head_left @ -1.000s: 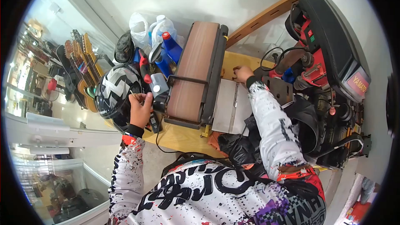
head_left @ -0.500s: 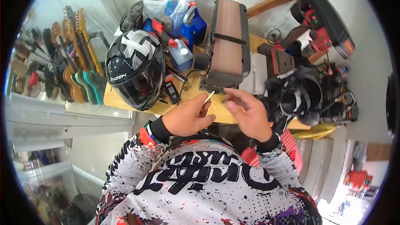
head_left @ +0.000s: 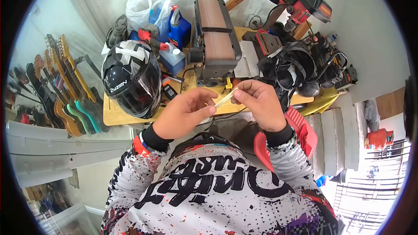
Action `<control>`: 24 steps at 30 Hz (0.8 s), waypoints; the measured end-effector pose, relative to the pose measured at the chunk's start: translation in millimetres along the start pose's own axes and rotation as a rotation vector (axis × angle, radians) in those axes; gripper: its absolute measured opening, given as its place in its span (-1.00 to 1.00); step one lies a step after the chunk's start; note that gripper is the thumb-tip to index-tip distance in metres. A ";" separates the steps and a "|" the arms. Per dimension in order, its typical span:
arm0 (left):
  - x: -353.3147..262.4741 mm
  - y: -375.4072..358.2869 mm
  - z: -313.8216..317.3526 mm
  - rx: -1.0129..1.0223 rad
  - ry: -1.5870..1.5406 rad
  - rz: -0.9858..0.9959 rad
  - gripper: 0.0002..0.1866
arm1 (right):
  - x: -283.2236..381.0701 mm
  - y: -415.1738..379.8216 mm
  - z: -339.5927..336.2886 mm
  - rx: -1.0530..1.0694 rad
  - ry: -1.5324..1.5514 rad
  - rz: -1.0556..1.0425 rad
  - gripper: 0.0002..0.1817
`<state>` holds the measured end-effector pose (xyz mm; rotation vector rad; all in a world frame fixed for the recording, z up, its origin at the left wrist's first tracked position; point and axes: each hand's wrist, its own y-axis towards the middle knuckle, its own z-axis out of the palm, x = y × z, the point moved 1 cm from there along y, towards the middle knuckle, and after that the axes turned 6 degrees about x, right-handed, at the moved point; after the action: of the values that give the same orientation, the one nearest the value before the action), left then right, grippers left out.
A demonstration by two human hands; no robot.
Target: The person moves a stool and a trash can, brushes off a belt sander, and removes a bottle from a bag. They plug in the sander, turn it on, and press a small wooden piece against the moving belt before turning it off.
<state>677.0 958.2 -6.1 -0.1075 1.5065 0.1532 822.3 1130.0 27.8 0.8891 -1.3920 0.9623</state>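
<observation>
A thin, pale, flat strip (head_left: 225, 99) slants between my two hands, in front of the table. My right hand (head_left: 263, 106) pinches its upper end between thumb and fingers. At the lower end, my left hand (head_left: 183, 113) has its thumb tip against the strip, with curled fingers behind; the forefinger stands apart from the thumb. Part of that grip is hidden. Beyond the hands stands a belt sander (head_left: 217, 43) with a brown belt. A small yellow piece (head_left: 228, 82) shows at its base, just behind the strip.
A black and white helmet (head_left: 133, 80) sits at the table's left, near an orange-black device (head_left: 170, 91) and blue jugs (head_left: 178, 30). Black gear (head_left: 289, 67) and a red drill press (head_left: 298, 13) are to the right. Guitars (head_left: 69, 78) stand far left. A red plastic container (head_left: 307, 137) is below the table edge.
My right hand has closed on the strip's upper end; before, it was open beside it. The view has shifted, with the table contents now farther left. The yellow piece at the sander's base has come into view.
</observation>
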 end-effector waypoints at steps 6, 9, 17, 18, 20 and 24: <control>-22.3 -5.5 12.6 -0.070 -0.053 -0.093 -0.75 | 13.0 -7.8 5.6 -0.108 -0.007 -0.009 -0.79; -12.8 -2.6 14.3 -0.135 -0.250 -0.050 -0.77 | 16.0 -11.6 5.6 -0.123 0.005 -0.056 -0.77; -9.5 0.0 8.2 -0.119 -0.527 -0.017 -0.77 | 39.4 -13.3 1.8 -0.166 -1.125 -0.862 -0.65; -10.3 1.0 7.7 -0.122 -0.510 -0.014 -0.76 | 41.2 -11.9 0.0 -0.169 -1.127 -0.864 -0.65; -9.2 3.0 4.3 -0.104 -0.485 -0.018 -0.75 | 44.7 -10.1 -1.2 -0.084 -1.295 -0.952 -0.69; -12.6 11.4 -8.3 -0.055 -0.388 -0.045 -0.73 | 46.8 -3.9 -5.9 -0.029 -1.378 -0.944 -0.68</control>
<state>666.2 967.7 6.3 -0.1468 1.1123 0.1695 825.9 1135.1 74.6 2.0905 -1.6716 -0.5757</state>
